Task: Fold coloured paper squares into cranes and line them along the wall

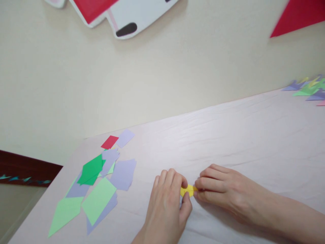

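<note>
A small piece of folded yellow paper (187, 191) lies between my two hands, low on the pale cloth-covered table (228, 142). My left hand (169, 200) grips its left side, with the thumb at the near edge and the index finger at the far edge. The right end of the paper is pinched in the fingertips of my right hand (223, 189). My fingers cover both ends of the yellow paper, so only its middle shows, with a crease along it.
Left of my hands lie loose paper sheets: light green (99, 200), dark green (91, 169), lilac (123, 174) and red (110, 142). Several folded paper pieces (311, 88) sit at the far right by the wall (177, 74). Red and white decorations (142, 17) hang above.
</note>
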`<state>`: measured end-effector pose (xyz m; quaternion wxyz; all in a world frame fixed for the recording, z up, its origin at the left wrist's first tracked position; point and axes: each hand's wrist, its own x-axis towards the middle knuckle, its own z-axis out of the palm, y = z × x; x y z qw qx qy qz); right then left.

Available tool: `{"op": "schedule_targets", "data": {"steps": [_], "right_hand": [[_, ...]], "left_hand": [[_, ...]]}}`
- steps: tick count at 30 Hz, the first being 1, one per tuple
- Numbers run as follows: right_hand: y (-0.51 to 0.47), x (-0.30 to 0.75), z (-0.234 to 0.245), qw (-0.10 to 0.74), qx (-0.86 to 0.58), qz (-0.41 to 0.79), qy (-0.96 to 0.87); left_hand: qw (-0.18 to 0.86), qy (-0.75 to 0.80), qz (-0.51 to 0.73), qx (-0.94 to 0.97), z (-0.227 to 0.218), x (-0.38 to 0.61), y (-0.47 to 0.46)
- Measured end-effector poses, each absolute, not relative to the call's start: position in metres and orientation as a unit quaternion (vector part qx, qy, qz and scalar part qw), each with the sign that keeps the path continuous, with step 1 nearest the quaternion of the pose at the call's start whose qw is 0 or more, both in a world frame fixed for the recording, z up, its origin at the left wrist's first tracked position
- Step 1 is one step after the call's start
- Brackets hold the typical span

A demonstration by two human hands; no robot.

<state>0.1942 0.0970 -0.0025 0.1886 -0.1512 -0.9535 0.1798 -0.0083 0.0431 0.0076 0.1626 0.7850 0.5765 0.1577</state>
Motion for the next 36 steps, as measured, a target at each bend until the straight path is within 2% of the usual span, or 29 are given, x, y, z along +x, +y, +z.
{"op": "schedule_targets", "data": {"steps": [11,20,25,36], "right_hand": [[0.095,0.194,0.0,0.169,-0.162,0.162,-0.959],[0.106,0.201,0.003,0.202,-0.15,0.134,-0.959],[0.1,0.211,0.003,0.185,-0.161,0.124,-0.961],[0.081,0.197,0.002,0.187,-0.221,0.013,-0.957]], "left_hand": [[0.176,0.582,0.165,0.777,0.005,-0.006,0.039],[0.197,0.596,0.159,0.762,0.008,-0.004,0.035],[0.175,0.608,0.161,0.758,0.007,-0.003,0.033],[0.117,0.644,0.174,0.736,0.009,0.013,0.025]]}}
